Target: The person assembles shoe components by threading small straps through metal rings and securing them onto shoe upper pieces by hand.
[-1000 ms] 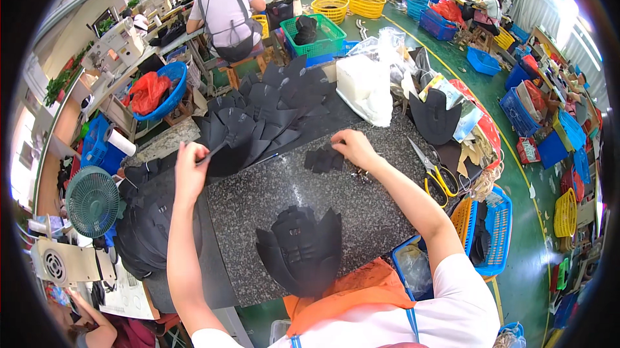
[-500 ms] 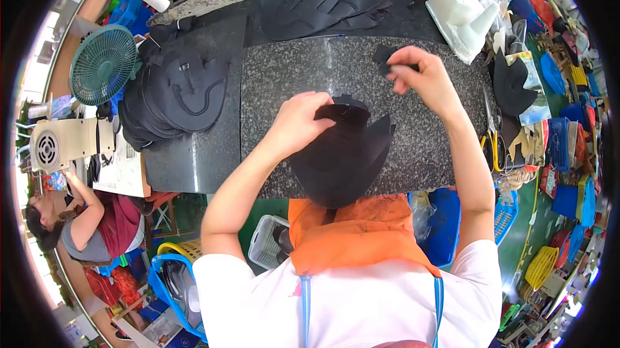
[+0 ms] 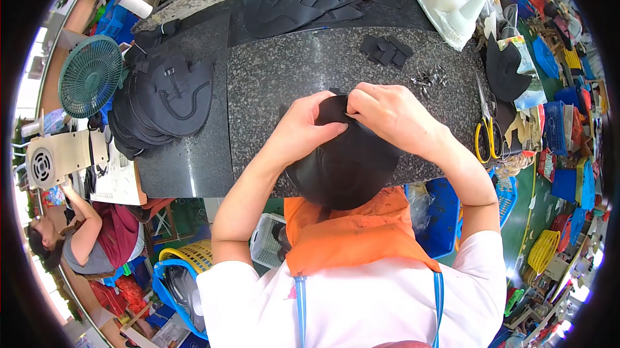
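One black panel (image 3: 345,170) is pinched at its far edge by left hand (image 3: 302,123) and right hand (image 3: 389,112); beyond it, black patches (image 3: 387,51) are noted; scissors (image 3: 486,115), to its right.

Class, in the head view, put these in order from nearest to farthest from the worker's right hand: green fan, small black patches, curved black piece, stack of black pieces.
From the right hand:
1. Curved black piece: touching it.
2. Small black patches: just beyond, on the table.
3. Stack of black pieces: left.
4. Green fan: farther left.
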A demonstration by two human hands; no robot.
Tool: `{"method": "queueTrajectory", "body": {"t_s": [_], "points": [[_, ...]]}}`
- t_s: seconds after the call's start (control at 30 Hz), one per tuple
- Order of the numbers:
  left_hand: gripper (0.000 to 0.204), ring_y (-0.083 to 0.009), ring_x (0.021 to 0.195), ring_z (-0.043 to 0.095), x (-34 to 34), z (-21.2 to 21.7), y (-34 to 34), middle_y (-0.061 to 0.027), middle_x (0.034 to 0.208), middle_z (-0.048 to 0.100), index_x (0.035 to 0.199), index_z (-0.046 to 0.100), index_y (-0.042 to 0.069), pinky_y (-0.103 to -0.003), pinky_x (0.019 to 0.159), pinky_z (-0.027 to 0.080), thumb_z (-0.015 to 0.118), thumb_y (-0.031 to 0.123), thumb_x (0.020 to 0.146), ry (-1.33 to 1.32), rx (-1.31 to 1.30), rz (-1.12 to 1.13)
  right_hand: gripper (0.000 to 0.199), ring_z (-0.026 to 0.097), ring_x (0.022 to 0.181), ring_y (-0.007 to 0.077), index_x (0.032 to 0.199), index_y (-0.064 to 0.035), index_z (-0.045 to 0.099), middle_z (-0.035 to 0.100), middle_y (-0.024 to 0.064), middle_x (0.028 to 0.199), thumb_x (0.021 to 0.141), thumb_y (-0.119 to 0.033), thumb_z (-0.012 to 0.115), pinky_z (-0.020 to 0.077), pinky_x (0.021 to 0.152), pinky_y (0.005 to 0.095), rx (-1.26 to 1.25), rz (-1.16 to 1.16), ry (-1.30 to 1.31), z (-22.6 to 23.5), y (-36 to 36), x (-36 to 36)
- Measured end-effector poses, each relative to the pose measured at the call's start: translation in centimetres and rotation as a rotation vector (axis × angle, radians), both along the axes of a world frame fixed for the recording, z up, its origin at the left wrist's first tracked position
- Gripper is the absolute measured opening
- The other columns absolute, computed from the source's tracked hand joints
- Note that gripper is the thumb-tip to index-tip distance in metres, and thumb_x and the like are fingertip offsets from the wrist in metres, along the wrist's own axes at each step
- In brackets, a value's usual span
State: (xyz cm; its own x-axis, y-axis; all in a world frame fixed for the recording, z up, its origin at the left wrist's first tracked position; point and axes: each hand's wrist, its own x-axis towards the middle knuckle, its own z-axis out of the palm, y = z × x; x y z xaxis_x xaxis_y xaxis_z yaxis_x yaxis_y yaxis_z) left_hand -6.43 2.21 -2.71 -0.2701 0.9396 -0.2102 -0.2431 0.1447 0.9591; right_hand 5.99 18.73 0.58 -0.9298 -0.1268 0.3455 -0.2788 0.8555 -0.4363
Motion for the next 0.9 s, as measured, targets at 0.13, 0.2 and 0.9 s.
{"method": "queueTrajectory", "body": {"t_s": [0.13,0.2,0.9], "points": [[0.038,-0.0102,0.092,0.062,1.2,-0.3,0.6,-0.0052,0.105,0.064,0.117,0.053,0.001,-0.026,0.083,0.051,0.064,-0.008,0.082,0.043,0.051,0.092,0.019,0.062,0.067,0.0276,0.077,-0.0068,0.045,0.053,0.0091,0.072,0.076,-0.006,0.064,0.0490,0.055,0.0387,0.162,-0.114,0.124,-0.4,-0.9,-0.1],[0.043,-0.0113,0.097,0.061,1.3,-0.4,0.3,-0.0061,0.109,0.063,0.120,0.050,0.002,-0.027,0.085,0.051,0.064,-0.007,0.081,0.013,0.095,0.084,0.018,0.062,0.067,0.0235,0.079,-0.0061,0.048,0.055,0.0072,0.074,0.076,-0.006,0.066,0.0493,0.056,0.0360,0.093,-0.129,0.134,-1.1,-0.9,0.4],[0.038,-0.0111,0.099,0.060,2.2,1.9,-1.0,-0.0044,0.106,0.064,0.115,0.054,0.001,-0.028,0.090,0.048,0.071,0.001,0.081,-0.399,0.242,0.193,0.032,0.062,0.083,0.0321,0.094,-0.0025,0.061,0.062,0.0121,0.093,0.065,-0.015,0.067,0.0506,0.072,0.0402,-0.141,0.013,0.373,-3.4,-0.7,1.8]]}}
